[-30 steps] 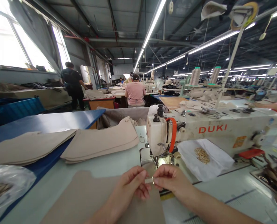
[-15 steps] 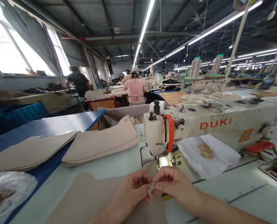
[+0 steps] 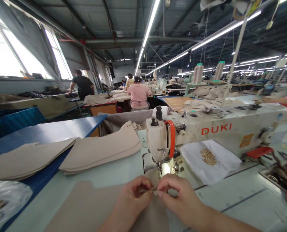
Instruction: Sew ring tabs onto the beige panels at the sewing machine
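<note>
My left hand (image 3: 135, 198) and my right hand (image 3: 180, 195) meet fingertip to fingertip in front of the sewing machine (image 3: 157, 140). Between them they pinch a small gold-coloured metal piece (image 3: 154, 189), mostly covered by the fingers; a short pale strip seems attached to it. Beneath both hands lies a beige fabric panel (image 3: 85, 206), its far end reaching close to the lit needle area. Right of the machine head, a white cloth (image 3: 190, 154) bears a pile of small gold-coloured metal pieces (image 3: 208, 157).
Stacked beige panels (image 3: 102, 151) lie left of the machine, with another stack (image 3: 32, 158) on a blue surface. A clear plastic bag (image 3: 17, 193) sits at the near left. At right is a tray (image 3: 266, 177) of dark items. Co-workers (image 3: 139, 93) are farther back.
My fingers have shifted slightly on the metal piece, and the pale strip that hung below it shows less. The whole view has turned a little to the right.
</note>
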{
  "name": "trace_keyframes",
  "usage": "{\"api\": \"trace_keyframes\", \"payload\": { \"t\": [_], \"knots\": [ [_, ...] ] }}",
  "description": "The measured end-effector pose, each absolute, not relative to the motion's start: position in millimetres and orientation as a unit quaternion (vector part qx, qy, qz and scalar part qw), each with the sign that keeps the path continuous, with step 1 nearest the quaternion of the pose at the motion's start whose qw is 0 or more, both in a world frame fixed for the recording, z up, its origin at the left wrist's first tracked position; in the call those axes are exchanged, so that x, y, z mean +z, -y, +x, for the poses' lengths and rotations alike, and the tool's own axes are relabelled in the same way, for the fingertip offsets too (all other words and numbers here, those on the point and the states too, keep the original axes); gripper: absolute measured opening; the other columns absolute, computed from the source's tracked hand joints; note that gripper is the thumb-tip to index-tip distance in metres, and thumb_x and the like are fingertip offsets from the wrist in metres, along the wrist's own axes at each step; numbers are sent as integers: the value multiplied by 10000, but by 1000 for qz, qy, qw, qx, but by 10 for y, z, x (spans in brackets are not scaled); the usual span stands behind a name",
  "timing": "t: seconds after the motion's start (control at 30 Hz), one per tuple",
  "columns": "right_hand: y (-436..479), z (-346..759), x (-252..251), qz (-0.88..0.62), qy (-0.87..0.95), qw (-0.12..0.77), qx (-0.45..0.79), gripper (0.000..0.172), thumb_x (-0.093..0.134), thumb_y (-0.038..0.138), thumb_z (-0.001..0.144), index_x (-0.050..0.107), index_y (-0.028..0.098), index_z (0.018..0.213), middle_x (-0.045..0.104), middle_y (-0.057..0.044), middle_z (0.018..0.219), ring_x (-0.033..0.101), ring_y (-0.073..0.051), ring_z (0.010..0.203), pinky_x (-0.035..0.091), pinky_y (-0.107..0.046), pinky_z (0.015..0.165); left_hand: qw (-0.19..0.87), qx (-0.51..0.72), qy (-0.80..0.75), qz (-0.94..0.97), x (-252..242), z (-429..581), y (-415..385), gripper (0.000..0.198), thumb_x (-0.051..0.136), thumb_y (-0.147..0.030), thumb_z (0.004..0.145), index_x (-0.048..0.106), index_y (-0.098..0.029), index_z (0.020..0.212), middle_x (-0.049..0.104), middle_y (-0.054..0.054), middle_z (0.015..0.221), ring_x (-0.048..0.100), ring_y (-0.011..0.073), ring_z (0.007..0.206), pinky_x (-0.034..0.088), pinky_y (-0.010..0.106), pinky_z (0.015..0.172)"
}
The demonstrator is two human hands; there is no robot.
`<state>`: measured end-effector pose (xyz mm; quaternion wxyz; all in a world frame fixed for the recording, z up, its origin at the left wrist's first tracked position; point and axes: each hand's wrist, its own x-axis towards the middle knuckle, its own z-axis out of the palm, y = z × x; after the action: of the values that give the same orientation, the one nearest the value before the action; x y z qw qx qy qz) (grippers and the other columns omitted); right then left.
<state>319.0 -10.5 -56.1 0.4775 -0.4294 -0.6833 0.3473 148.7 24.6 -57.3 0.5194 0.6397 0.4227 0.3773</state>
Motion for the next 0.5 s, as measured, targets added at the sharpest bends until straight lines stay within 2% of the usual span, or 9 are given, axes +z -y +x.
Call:
{"api": "trace_keyframes", "payload": {
  "t": [0.23, 0.4, 0.5],
  "knots": [
    [52, 3101, -671, -468, 610, 523, 367, 64, 537, 151, 667, 574, 186, 629, 603, 4, 627, 532, -118, 563, 427, -212, 549, 556, 425, -425, 574, -602, 1530, -261, 141, 683, -218, 513, 548, -179, 509, 594, -7, 565, 519, 128, 550, 401, 228, 544],
    [36, 3081, -683, -491, 596, 510, 379, 43, 534, 175, 647, 550, 187, 609, 568, 12, 582, 473, -109, 521, 382, -209, 498, 605, 414, -427, 529, -591, 1539, -270, 219, 762, -238, 473, 580, -169, 572, 605, -17, 594, 527, 117, 553, 420, 228, 555],
    [36, 3083, -705, -495, 601, 501, 378, 48, 541, 161, 650, 555, 188, 614, 557, 24, 568, 463, -104, 511, 364, -205, 487, 598, 413, -430, 536, -563, 1551, -247, 256, 789, -270, 484, 600, -170, 625, 590, -31, 572, 528, 113, 555, 422, 222, 554]
  ]
}}
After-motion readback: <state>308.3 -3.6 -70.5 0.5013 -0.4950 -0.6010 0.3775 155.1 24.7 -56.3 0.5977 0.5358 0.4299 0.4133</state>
